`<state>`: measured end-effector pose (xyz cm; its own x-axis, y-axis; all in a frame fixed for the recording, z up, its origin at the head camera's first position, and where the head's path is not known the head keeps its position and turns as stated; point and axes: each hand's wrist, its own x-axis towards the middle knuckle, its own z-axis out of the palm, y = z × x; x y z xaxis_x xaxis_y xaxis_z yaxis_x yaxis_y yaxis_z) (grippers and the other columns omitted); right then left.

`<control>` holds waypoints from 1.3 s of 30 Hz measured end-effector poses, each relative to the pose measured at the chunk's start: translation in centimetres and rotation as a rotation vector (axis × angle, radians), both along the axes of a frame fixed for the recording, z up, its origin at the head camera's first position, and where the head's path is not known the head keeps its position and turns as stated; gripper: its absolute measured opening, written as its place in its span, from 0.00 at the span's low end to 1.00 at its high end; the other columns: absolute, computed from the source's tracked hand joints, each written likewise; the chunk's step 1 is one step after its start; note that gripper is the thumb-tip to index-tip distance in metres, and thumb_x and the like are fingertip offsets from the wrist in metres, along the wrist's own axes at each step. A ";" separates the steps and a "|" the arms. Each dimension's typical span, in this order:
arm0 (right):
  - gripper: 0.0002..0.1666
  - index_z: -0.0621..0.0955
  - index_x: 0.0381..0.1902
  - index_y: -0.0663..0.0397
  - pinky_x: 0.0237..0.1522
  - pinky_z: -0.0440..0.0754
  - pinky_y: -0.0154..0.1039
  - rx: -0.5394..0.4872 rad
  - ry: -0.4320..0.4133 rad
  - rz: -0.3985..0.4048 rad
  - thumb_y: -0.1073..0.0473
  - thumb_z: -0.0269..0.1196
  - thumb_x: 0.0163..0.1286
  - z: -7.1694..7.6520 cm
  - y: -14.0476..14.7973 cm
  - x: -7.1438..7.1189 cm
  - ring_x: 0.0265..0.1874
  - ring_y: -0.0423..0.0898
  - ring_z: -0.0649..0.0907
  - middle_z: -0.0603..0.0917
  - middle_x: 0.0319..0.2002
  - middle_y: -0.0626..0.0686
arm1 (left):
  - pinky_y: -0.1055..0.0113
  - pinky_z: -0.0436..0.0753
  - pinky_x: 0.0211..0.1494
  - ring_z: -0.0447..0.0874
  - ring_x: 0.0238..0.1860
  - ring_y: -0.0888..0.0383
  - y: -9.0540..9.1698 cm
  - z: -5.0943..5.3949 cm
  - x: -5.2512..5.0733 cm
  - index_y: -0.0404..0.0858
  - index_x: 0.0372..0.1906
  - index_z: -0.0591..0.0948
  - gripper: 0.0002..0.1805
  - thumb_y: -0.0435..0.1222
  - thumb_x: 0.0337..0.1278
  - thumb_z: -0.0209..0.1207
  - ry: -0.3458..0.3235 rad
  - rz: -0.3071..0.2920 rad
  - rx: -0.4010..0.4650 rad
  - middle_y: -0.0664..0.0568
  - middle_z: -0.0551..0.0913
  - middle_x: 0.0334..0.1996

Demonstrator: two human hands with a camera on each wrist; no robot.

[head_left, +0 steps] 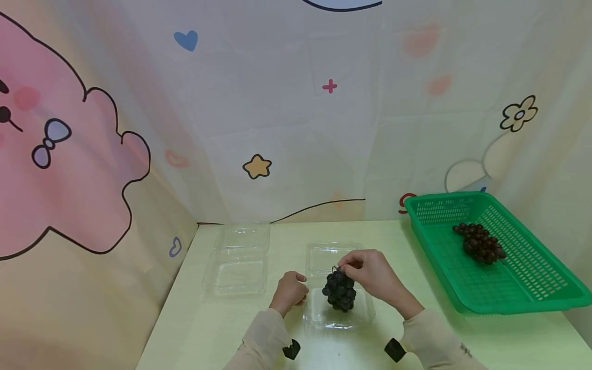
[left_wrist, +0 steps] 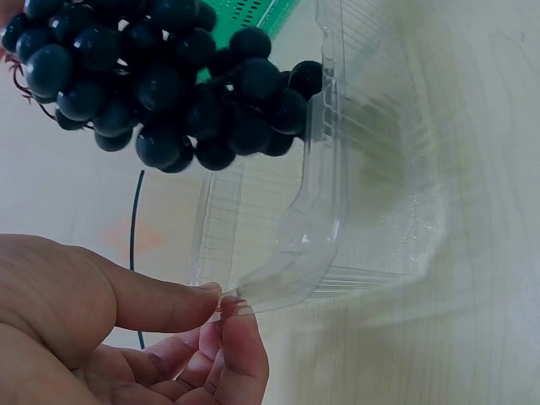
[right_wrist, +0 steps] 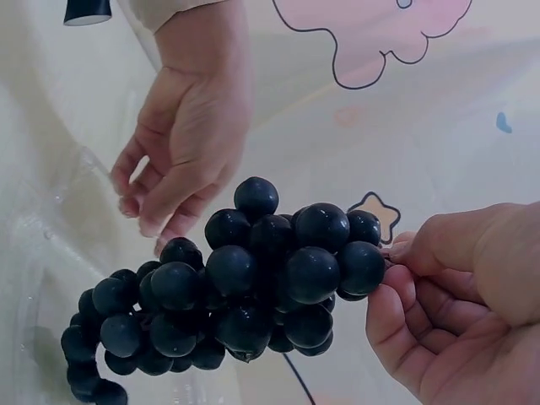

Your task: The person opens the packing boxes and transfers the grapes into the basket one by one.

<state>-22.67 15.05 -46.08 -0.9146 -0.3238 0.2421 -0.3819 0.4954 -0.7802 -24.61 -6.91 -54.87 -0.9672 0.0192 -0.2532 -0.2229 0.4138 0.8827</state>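
Observation:
A bunch of dark grapes (head_left: pixel 339 291) hangs by its stem from my right hand (head_left: pixel 370 272), whose thumb and fingers pinch the stem. It is over the near half of an open clear plastic clamshell box (head_left: pixel 319 313). In the right wrist view the grapes (right_wrist: pixel 270 287) stretch leftward from the pinching fingertips (right_wrist: pixel 405 253). My left hand (head_left: pixel 290 292) is at the box's left side. The left wrist view shows its thumb and finger (left_wrist: pixel 240 354) pinching the rim of the clear box (left_wrist: pixel 325 245), beneath the grapes (left_wrist: pixel 160 84).
A second open clear box (head_left: pixel 238 270) lies on the table to the left. At the right stands a green plastic basket (head_left: pixel 467 298) holding a bunch of reddish-brown grapes (head_left: pixel 481 244). A printed curtain (head_left: pixel 287 113) hangs behind the table.

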 end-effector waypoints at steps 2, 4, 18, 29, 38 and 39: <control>0.07 0.89 0.36 0.58 0.36 0.84 0.35 0.000 0.014 -0.002 0.70 0.65 0.68 0.3 0.1 0.1 0.33 0.42 0.85 0.89 0.35 0.49 | 0.72 0.75 0.23 0.72 0.19 0.60 0.0 0.1 0.0 0.24 0.50 0.79 0.14 0.21 0.58 0.57 0.001 0.000 0.003 0.49 0.77 0.24; 0.07 0.89 0.36 0.58 0.37 0.84 0.35 -0.005 0.024 -0.005 0.71 0.65 0.68 0.6 0.2 0.1 0.33 0.42 0.85 0.89 0.35 0.49 | 0.72 0.75 0.23 0.72 0.19 0.60 0.0 0.2 0.0 0.24 0.50 0.79 0.14 0.21 0.59 0.57 0.002 0.000 0.010 0.49 0.77 0.23; 0.07 0.89 0.36 0.56 0.36 0.84 0.34 0.003 0.072 -0.044 0.71 0.67 0.67 3.3 0.4 0.5 0.31 0.43 0.83 0.89 0.34 0.48 | 0.71 0.76 0.23 0.72 0.18 0.61 0.0 -0.1 0.0 0.23 0.50 0.79 0.14 0.20 0.58 0.57 0.027 -0.006 0.014 0.48 0.78 0.23; 0.07 0.89 0.35 0.57 0.31 0.81 0.33 0.012 0.127 -0.062 0.71 0.67 0.67 6.0 0.4 0.8 0.28 0.44 0.80 0.88 0.33 0.48 | 0.71 0.75 0.23 0.71 0.19 0.60 -0.1 0.0 0.0 0.23 0.49 0.79 0.14 0.20 0.57 0.56 0.020 -0.006 0.009 0.48 0.77 0.24; 0.06 0.89 0.36 0.59 0.29 0.76 0.31 -0.033 0.168 -0.045 0.71 0.66 0.67 8.0 0.8 0.6 0.27 0.42 0.80 0.90 0.33 0.51 | 0.70 0.76 0.23 0.71 0.19 0.60 0.0 0.1 0.0 0.23 0.49 0.79 0.14 0.20 0.57 0.55 0.026 0.003 0.010 0.49 0.77 0.23; 0.06 0.89 0.37 0.59 0.29 0.76 0.31 -0.035 0.161 -0.043 0.71 0.66 0.68 8.2 0.8 0.6 0.27 0.42 0.80 0.90 0.34 0.51 | 0.70 0.76 0.23 0.72 0.19 0.60 0.1 0.1 0.0 0.24 0.48 0.79 0.13 0.20 0.57 0.55 0.024 0.006 0.010 0.49 0.77 0.23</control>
